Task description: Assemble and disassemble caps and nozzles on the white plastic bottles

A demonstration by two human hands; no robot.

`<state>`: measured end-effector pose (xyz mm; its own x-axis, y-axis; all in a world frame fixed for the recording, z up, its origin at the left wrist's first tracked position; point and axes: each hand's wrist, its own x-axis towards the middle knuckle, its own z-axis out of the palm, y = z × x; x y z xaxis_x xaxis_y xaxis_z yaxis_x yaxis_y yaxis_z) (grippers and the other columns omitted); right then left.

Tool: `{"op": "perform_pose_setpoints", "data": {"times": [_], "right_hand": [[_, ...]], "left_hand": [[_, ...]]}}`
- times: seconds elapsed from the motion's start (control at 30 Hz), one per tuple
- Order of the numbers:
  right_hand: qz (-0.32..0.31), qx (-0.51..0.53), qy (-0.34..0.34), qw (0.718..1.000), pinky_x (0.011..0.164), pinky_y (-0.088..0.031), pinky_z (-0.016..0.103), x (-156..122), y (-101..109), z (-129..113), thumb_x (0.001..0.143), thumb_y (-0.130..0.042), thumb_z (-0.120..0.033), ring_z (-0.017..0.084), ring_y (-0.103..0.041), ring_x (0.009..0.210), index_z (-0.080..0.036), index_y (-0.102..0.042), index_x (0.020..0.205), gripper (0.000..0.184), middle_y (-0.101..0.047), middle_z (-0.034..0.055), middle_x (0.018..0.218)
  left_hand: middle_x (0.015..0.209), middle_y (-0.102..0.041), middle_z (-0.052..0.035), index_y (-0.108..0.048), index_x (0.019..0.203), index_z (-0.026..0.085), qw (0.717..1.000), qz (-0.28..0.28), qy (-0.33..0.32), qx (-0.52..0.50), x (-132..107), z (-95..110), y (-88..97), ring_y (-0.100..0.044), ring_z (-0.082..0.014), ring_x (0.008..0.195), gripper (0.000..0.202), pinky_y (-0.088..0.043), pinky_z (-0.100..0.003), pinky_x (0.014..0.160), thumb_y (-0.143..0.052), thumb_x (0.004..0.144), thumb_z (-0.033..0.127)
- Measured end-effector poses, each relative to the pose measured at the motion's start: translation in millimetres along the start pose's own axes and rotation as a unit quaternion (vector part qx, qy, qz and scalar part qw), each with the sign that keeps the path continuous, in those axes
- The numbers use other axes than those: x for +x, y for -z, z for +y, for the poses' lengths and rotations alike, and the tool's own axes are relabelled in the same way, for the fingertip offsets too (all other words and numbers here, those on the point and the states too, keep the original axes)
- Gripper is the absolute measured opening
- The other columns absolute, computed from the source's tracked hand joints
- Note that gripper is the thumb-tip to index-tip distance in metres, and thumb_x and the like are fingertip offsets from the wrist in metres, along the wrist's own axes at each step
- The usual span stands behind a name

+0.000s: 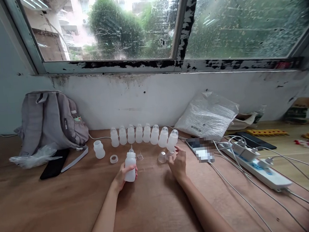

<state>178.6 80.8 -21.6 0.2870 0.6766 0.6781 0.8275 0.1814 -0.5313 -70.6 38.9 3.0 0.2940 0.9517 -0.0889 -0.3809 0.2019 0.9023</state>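
My left hand (127, 172) is wrapped round a milky white baby bottle (130, 167), held upright a little above or on the table; I cannot tell which. A clear teat (131, 149) points up at its mouth. My right hand (178, 163) is curled at the right end of the bottle row, thumb and fingers close round a small pale thing I cannot make out. Just left of it sits a clear dome cap (162, 157). A white collar ring (114, 159) and a clear teat piece (140, 157) lie either side of the held bottle.
Several capped bottles (138, 133) stand in a row by the wall. An uncapped bottle (99, 149) stands left. Backpack (50, 119) and plastic bag (36, 157) are farther left. Right are a phone (192, 147), power strip (268, 174), cables and silvery packaging (208, 115).
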Motion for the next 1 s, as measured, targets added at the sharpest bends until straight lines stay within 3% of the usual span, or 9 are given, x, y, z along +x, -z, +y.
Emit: {"op": "perform_pose_setpoints", "data": {"times": [0.1,0.17,0.23,0.4,0.53,0.63,0.77,0.87,1.0], "right_hand": [[-0.114,0.062,0.066,0.989,0.059,-0.041,0.026,-7,3,-10,0.071,-0.040,-0.017,0.016,-0.053,0.062,-0.018,-0.055,0.087,0.022,-0.059,0.0052,0.073],[-0.213,0.074,0.094,0.970,0.057,-0.040,0.024,-13,0,-17,0.072,-0.041,-0.018,0.015,-0.055,0.058,-0.020,-0.057,0.076,0.017,-0.061,0.0032,0.067],[-0.252,0.083,0.090,0.960,0.058,-0.040,0.025,-17,-6,-21,0.071,-0.041,-0.017,0.016,-0.057,0.060,-0.020,-0.058,0.073,0.018,-0.064,0.0036,0.068],[-0.208,0.118,0.004,0.971,0.055,-0.040,0.025,-13,-17,-17,0.071,-0.040,-0.021,0.015,-0.055,0.055,-0.017,-0.059,0.078,0.020,-0.061,0.0036,0.063],[-0.183,0.168,-0.033,0.968,0.053,-0.038,0.025,-9,-11,-19,0.074,-0.041,-0.025,0.014,-0.049,0.051,-0.016,-0.057,0.085,0.022,-0.053,-0.0005,0.056],[-0.194,0.235,-0.059,0.951,0.050,-0.037,0.024,-11,0,-37,0.079,-0.040,-0.034,0.012,-0.046,0.048,-0.016,-0.056,0.091,0.026,-0.048,-0.0026,0.052],[-0.238,0.290,-0.053,0.925,0.050,-0.037,0.023,-18,15,-70,0.082,-0.038,-0.043,0.012,-0.047,0.051,-0.017,-0.057,0.094,0.034,-0.052,-0.0009,0.057],[-0.255,0.260,-0.027,0.931,0.049,-0.035,0.022,-22,23,-86,0.081,-0.040,-0.046,0.012,-0.047,0.052,-0.018,-0.059,0.082,0.034,-0.055,-0.0004,0.060],[-0.240,0.135,-0.040,0.960,0.044,-0.027,0.022,-22,25,-91,0.072,-0.050,-0.052,0.011,-0.042,0.045,-0.019,-0.048,0.054,0.037,-0.048,-0.0026,0.048]], "left_hand": [[0.067,-0.055,-0.0005,-0.049,0.099,0.014,1.000,0.003,0.007,0.005,1,-1,0.4,-0.054,-0.0122,0.054,0.039,-0.043,-0.025,0.049,-0.062,0.066,0.029],[0.068,-0.056,-0.0011,-0.048,0.100,0.014,1.000,0.004,0.008,0.010,2,-1,0.8,-0.054,-0.0122,0.054,0.040,-0.043,-0.025,0.049,-0.062,0.066,0.029],[0.069,-0.056,-0.0015,-0.048,0.100,0.014,1.000,0.005,0.007,0.015,2,-2,1.0,-0.054,-0.0121,0.054,0.040,-0.043,-0.025,0.049,-0.062,0.066,0.029],[0.069,-0.056,-0.0012,-0.048,0.100,0.015,1.000,0.001,0.010,0.026,1,0,-0.3,-0.054,-0.0122,0.054,0.040,-0.043,-0.024,0.048,-0.062,0.066,0.030],[0.067,-0.055,-0.0006,-0.049,0.096,0.014,0.998,0.007,-0.012,0.062,1,0,-6.8,-0.053,-0.0119,0.052,0.038,-0.042,-0.024,0.047,-0.063,0.064,0.029],[0.064,-0.053,0.0011,-0.050,0.092,0.014,0.994,0.005,-0.049,0.097,0,-3,-17.7,-0.052,-0.0108,0.050,0.036,-0.040,-0.022,0.046,-0.065,0.062,0.027],[0.063,-0.054,0.0012,-0.050,0.094,0.014,0.989,-0.052,-0.060,0.125,-3,-10,-35.6,-0.051,-0.0108,0.050,0.037,-0.039,-0.021,0.047,-0.064,0.063,0.027],[0.070,-0.057,-0.0014,-0.051,0.098,0.013,0.978,-0.084,-0.072,0.176,-4,-16,-46.2,-0.052,-0.0126,0.057,0.040,-0.041,-0.023,0.052,-0.064,0.062,0.026],[0.080,-0.061,-0.0032,-0.055,0.098,0.017,0.941,-0.012,-0.138,0.308,-5,-29,-55.1,-0.054,-0.0166,0.069,0.043,-0.040,-0.024,0.060,-0.067,0.057,0.021]]}}
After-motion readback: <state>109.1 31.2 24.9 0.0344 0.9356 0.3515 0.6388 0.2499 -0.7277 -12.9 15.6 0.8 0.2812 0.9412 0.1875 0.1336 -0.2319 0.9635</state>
